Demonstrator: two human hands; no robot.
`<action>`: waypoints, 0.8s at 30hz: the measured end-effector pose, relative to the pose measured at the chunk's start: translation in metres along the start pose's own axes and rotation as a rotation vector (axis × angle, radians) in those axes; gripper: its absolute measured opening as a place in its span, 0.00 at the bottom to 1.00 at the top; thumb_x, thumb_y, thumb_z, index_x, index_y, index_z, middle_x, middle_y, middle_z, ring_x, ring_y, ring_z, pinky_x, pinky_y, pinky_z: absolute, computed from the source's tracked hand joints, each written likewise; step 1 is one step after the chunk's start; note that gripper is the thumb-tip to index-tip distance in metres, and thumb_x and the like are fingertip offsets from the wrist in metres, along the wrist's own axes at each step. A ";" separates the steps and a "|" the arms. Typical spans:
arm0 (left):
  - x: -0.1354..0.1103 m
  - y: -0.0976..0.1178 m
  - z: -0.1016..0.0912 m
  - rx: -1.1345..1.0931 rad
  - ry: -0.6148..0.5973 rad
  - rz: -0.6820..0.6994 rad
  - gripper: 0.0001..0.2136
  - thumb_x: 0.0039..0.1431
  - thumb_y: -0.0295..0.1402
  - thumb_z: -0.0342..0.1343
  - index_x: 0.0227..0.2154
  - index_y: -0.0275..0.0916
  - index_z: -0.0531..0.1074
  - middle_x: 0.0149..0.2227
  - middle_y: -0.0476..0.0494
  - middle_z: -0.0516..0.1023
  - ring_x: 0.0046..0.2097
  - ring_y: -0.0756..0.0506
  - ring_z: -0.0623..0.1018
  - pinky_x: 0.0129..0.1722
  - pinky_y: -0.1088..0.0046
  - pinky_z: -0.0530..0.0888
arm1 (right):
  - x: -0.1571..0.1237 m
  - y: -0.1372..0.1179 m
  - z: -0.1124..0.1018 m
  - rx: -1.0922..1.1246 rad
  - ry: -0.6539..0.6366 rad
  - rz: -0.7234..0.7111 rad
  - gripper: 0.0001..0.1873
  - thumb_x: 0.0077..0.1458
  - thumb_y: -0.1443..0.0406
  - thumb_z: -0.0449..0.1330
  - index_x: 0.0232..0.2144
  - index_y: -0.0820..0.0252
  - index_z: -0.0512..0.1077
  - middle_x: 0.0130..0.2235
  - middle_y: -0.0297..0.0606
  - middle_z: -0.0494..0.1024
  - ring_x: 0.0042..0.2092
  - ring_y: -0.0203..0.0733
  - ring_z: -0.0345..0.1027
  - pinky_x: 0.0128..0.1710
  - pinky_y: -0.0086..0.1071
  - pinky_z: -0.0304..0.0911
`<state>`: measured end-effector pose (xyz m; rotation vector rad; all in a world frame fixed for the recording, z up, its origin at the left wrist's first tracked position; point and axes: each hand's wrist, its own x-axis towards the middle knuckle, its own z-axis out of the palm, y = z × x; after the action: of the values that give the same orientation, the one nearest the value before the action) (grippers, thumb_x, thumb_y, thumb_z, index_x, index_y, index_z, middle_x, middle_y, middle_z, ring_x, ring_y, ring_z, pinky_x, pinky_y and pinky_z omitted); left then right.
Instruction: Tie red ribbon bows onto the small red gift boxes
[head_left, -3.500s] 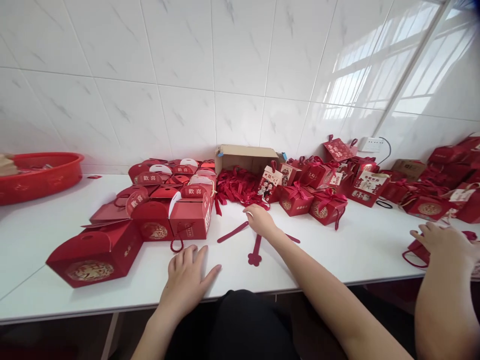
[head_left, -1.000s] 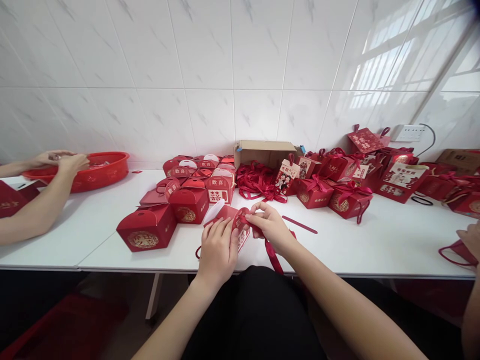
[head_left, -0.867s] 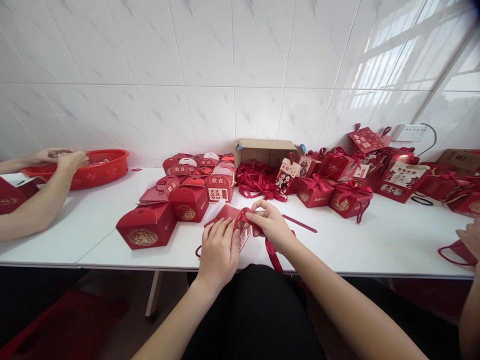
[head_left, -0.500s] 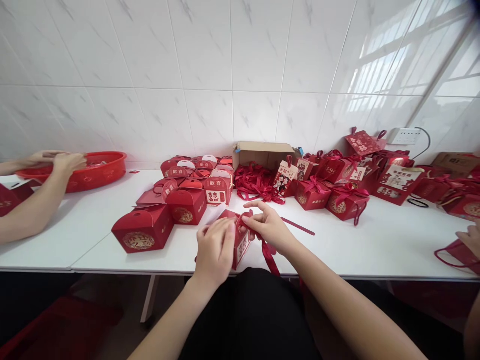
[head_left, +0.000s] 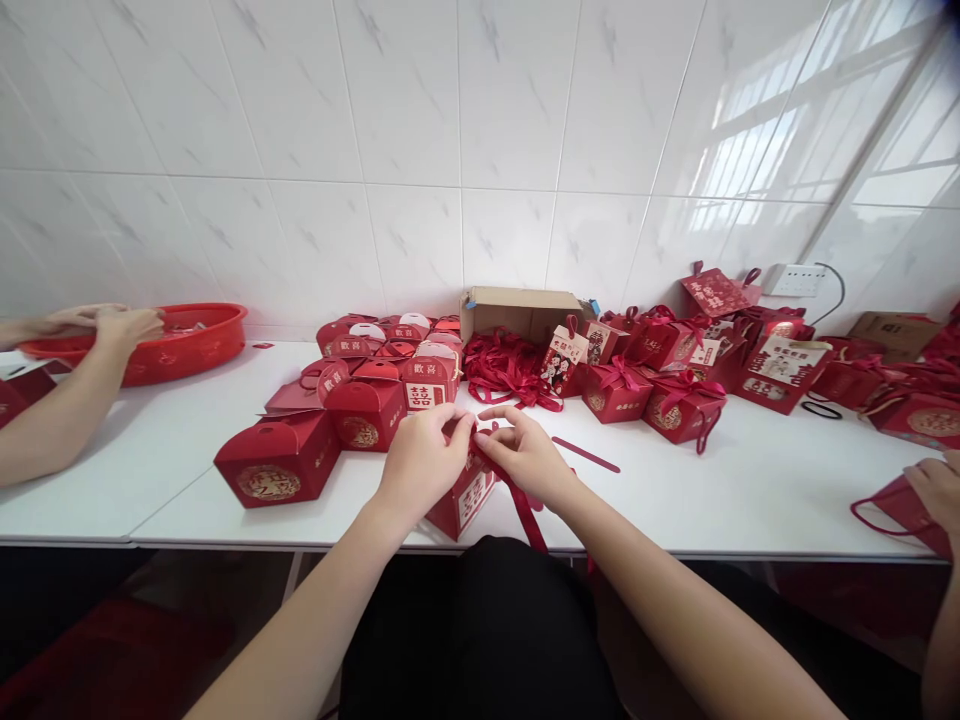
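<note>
A small red gift box (head_left: 465, 500) stands at the near edge of the white table (head_left: 750, 490), right in front of me. My left hand (head_left: 421, 462) is closed over its top from the left. My right hand (head_left: 525, 455) pinches a red ribbon (head_left: 525, 505) at the box's top, and the ribbon's tail hangs down over the table edge. Both hands meet above the box. A loose red strip (head_left: 585, 455) lies just right of my right hand.
Several folded red boxes (head_left: 360, 385) stand to the left, and ribbon-tied ones (head_left: 660, 395) to the right. A cardboard carton (head_left: 517, 310) spills ribbons (head_left: 502, 365) at the back. One person's hands (head_left: 97, 325) work at a red basin (head_left: 187, 340); another's hand (head_left: 937, 485) is at the far right.
My left hand has risen from the box's side to its top, meeting my right hand there. The box now stands upright. Earlier still, both hands lay on the bare table.
</note>
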<state>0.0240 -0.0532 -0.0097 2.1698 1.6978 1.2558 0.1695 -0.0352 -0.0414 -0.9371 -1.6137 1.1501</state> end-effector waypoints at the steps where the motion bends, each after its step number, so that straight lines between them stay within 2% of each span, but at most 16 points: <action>1: 0.002 0.002 -0.003 -0.006 0.021 0.010 0.11 0.57 0.36 0.50 0.30 0.38 0.76 0.29 0.46 0.80 0.28 0.47 0.76 0.30 0.73 0.69 | 0.000 -0.001 -0.001 -0.079 0.037 -0.046 0.14 0.52 0.60 0.58 0.41 0.57 0.67 0.24 0.29 0.71 0.25 0.35 0.64 0.27 0.30 0.60; 3: 0.006 0.010 -0.012 -0.042 0.059 0.046 0.11 0.57 0.35 0.50 0.30 0.37 0.75 0.29 0.47 0.80 0.27 0.48 0.75 0.30 0.74 0.69 | -0.001 -0.004 -0.002 -0.226 0.116 -0.151 0.15 0.52 0.60 0.59 0.43 0.56 0.70 0.30 0.33 0.70 0.30 0.36 0.64 0.31 0.32 0.62; 5: 0.009 0.024 -0.023 -0.083 0.086 0.106 0.10 0.58 0.36 0.51 0.30 0.37 0.75 0.30 0.47 0.80 0.29 0.48 0.76 0.30 0.75 0.69 | -0.001 -0.011 -0.003 -0.272 0.162 -0.246 0.15 0.51 0.60 0.60 0.42 0.55 0.72 0.36 0.37 0.69 0.34 0.38 0.64 0.33 0.33 0.62; 9: 0.009 0.050 -0.045 -0.116 0.163 0.242 0.09 0.59 0.36 0.51 0.31 0.39 0.74 0.33 0.47 0.79 0.34 0.47 0.77 0.34 0.75 0.71 | -0.005 -0.034 -0.004 -0.110 0.150 -0.380 0.07 0.52 0.61 0.59 0.32 0.58 0.72 0.38 0.38 0.70 0.37 0.38 0.65 0.31 0.30 0.60; 11: 0.005 0.050 -0.052 -0.133 0.217 0.274 0.09 0.60 0.37 0.51 0.33 0.40 0.73 0.36 0.46 0.79 0.38 0.47 0.77 0.40 0.74 0.71 | -0.011 -0.049 -0.007 -0.015 0.149 -0.406 0.06 0.53 0.62 0.59 0.30 0.59 0.71 0.35 0.36 0.71 0.37 0.36 0.65 0.32 0.29 0.59; 14: -0.001 0.027 -0.050 -0.162 0.305 0.218 0.11 0.59 0.39 0.51 0.42 0.41 0.70 0.46 0.44 0.75 0.48 0.45 0.74 0.47 0.69 0.70 | -0.024 -0.070 -0.013 0.150 0.168 -0.422 0.04 0.54 0.63 0.59 0.30 0.58 0.70 0.31 0.32 0.71 0.33 0.33 0.63 0.33 0.29 0.60; 16: -0.005 0.002 -0.040 -0.156 0.334 0.085 0.17 0.57 0.42 0.53 0.47 0.41 0.66 0.49 0.40 0.72 0.50 0.42 0.72 0.48 0.65 0.70 | -0.034 -0.082 -0.019 0.246 0.183 -0.461 0.03 0.54 0.63 0.60 0.30 0.57 0.70 0.29 0.30 0.70 0.31 0.32 0.62 0.33 0.28 0.60; 20: -0.007 -0.041 -0.013 -0.187 0.191 -0.252 0.23 0.50 0.46 0.57 0.46 0.38 0.64 0.48 0.36 0.72 0.48 0.39 0.74 0.46 0.60 0.71 | -0.046 -0.101 -0.029 0.338 0.190 -0.498 0.03 0.53 0.63 0.61 0.30 0.55 0.70 0.29 0.31 0.70 0.32 0.33 0.64 0.33 0.28 0.60; 22: -0.006 -0.050 -0.001 -0.233 0.131 -0.346 0.23 0.49 0.47 0.58 0.44 0.39 0.64 0.47 0.36 0.73 0.48 0.39 0.74 0.47 0.61 0.71 | -0.046 -0.106 -0.030 0.358 0.188 -0.472 0.03 0.52 0.63 0.60 0.29 0.55 0.69 0.29 0.31 0.70 0.31 0.34 0.64 0.32 0.29 0.60; 24: -0.006 -0.054 0.007 -0.260 0.112 -0.381 0.21 0.49 0.47 0.58 0.42 0.40 0.66 0.46 0.37 0.75 0.48 0.40 0.75 0.46 0.63 0.71 | -0.041 -0.104 -0.027 0.379 0.175 -0.434 0.04 0.52 0.62 0.60 0.28 0.56 0.69 0.28 0.31 0.69 0.31 0.34 0.63 0.32 0.29 0.60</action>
<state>-0.0125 -0.0357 -0.0463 1.5685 1.7632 1.4121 0.2001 -0.0945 0.0518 -0.4019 -1.3110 0.9881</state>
